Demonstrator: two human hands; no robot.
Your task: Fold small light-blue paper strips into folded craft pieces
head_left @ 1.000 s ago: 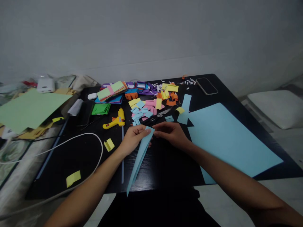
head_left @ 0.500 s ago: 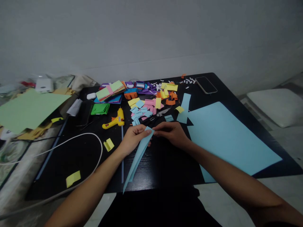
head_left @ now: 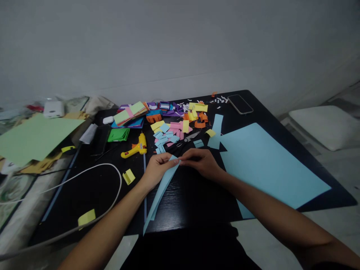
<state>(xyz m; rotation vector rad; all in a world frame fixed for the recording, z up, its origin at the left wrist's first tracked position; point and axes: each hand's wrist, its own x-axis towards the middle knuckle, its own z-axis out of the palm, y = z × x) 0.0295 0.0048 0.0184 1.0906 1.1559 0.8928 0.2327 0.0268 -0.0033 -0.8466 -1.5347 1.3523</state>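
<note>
A folded strip of light blue paper (head_left: pixel 161 194) slants from my fingers down toward the table's front edge. My left hand (head_left: pixel 159 170) grips it near its upper end, thumb on top. At that same end, my right hand (head_left: pixel 201 163) pinches the paper's corner between thumb and fingers. Just beyond the hands are scissors (head_left: pixel 191 137) and a pile of small folded blue paper pieces (head_left: pixel 164 137). A large light blue sheet (head_left: pixel 270 165) lies to the right, partly under my right forearm, with a narrower blue strip (head_left: pixel 216 131) beside it.
A yellow glue gun (head_left: pixel 136 147) lies left of the hands. A white cable (head_left: pixel 119 187) loops across the table's left side. Coloured paper stacks (head_left: pixel 131 113), orange scraps (head_left: pixel 200 122) and a phone (head_left: pixel 240 104) sit at the back. A green sheet (head_left: pixel 36 137) is far left.
The view has shifted slightly. Both hands still hold the blue strip's upper end, and the right fingers have moved a little closer to the left thumb.
</note>
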